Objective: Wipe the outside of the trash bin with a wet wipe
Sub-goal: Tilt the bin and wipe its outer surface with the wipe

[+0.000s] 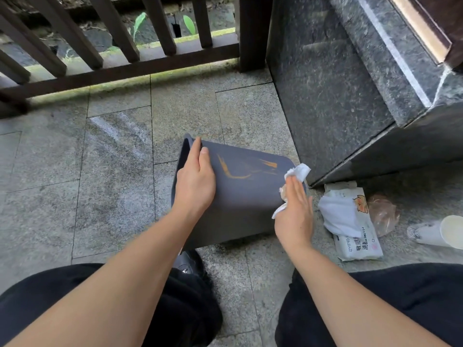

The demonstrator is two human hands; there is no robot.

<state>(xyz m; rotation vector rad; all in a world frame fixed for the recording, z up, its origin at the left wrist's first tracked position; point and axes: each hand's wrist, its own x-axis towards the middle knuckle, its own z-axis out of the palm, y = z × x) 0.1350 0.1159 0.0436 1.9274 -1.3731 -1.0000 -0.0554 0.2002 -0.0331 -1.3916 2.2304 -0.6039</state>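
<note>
A dark grey trash bin [240, 196] lies tilted on its side on the stone floor, its open rim pointing left. Orange-brown streaks [246, 167] mark its upper face. My left hand [195, 179] grips the bin at the rim, fingers over the edge and thumb on the outside. My right hand [295, 209] lies flat against the bin's right edge, pressing a crumpled white wet wipe [297, 172] onto it; the wipe sticks out above and below the palm.
A pack of wet wipes [355, 236] with a loose wipe on top lies to the right, beside a brownish plastic bag [383, 216] and a white cup [448, 231]. A dark stone pillar [338, 96] stands right, a wooden railing [120, 71] behind. My knees are at the bottom.
</note>
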